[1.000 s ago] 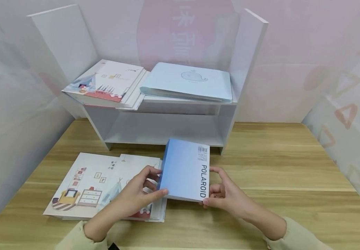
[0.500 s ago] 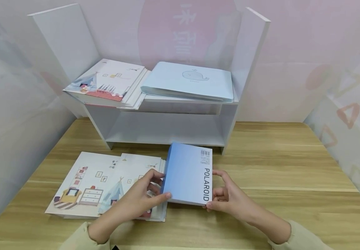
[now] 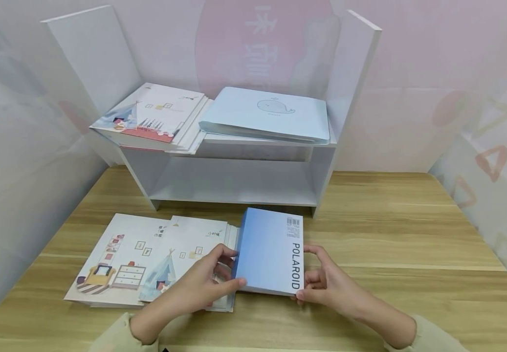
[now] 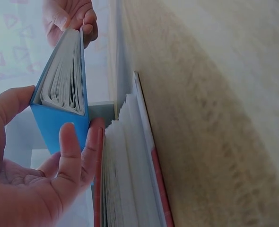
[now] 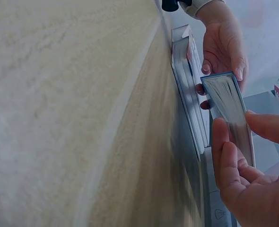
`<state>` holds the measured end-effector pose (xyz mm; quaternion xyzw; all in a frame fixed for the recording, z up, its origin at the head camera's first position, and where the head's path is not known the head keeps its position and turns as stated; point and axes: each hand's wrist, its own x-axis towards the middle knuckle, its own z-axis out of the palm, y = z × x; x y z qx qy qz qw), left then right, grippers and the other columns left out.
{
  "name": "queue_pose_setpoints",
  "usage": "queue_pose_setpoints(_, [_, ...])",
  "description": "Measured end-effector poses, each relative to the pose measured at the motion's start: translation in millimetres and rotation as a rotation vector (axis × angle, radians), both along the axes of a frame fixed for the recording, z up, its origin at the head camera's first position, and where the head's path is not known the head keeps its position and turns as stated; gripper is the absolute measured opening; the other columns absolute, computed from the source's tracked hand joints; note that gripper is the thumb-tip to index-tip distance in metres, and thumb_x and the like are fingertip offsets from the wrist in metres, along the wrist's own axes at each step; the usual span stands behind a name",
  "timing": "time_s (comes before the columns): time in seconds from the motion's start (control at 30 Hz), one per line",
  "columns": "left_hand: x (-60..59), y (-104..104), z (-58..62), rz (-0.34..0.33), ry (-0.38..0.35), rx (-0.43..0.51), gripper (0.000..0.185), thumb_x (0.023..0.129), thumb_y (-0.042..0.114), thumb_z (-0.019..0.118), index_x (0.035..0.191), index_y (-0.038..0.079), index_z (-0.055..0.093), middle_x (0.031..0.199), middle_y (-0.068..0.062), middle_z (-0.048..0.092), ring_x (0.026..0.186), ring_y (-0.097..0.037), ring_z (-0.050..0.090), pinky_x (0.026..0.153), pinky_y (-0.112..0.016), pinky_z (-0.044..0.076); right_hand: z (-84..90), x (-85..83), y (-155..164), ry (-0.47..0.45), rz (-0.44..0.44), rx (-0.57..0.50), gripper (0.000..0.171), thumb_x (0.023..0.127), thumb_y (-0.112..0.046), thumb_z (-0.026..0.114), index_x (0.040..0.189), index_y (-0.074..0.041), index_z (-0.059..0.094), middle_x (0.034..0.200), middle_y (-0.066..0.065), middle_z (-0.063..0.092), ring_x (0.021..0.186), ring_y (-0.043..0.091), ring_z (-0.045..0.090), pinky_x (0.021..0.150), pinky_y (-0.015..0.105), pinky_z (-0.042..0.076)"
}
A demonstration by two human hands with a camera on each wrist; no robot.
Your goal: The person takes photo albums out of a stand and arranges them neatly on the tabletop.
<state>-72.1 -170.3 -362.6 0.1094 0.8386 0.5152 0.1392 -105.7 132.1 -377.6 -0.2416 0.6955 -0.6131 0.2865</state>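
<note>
Both hands grip the blue book (image 3: 271,252) in the lower centre, left hand (image 3: 200,286) and right hand (image 3: 328,286) on opposite edges. It is better to keep it level, clear of the picture books (image 3: 147,256) beside it.

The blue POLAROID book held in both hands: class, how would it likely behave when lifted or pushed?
The blue POLAROID book probably stays stiff: its covers look straight between the left hand and right hand. Its thick page block suggests some weight. Pushed flat, it should slide, not roll.

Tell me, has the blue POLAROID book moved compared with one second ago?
Yes. The blue POLAROID book has shifted slightly right and toward the person, farther from the white shelf.
</note>
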Motion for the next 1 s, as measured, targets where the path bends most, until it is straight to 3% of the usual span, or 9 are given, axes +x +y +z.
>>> queue_pose_setpoints(0.6, [0.0,4,-8.2,-0.075,-0.040,-0.037,0.054,0.089,0.034,0.075,0.124,0.002,0.051,0.109,-0.009,0.063,0.095,-0.017,0.065,0.077,-0.025,0.054,-6.7,3.8,12,-0.085,0.031,0.001,0.087,0.090,-0.001,0.069,0.147,0.003,0.004,0.095,0.028,0.069,0.077,0.019,0.070,0.073,0.028,0.057])
queue_pose_setpoints(1.0, [-1.7,2,-8.1,-0.101,-0.058,-0.041,0.054,0.090,0.035,0.074,0.126,0.000,0.051,0.109,-0.010,0.064,0.094,-0.017,0.065,0.081,-0.026,0.054,-9.8,0.0,14,-0.161,0.077,-0.060,0.087,0.091,0.002,0.066,0.148,0.003,0.001,0.095,0.027,0.068,0.079,0.018,0.069,0.073,0.028,0.058])
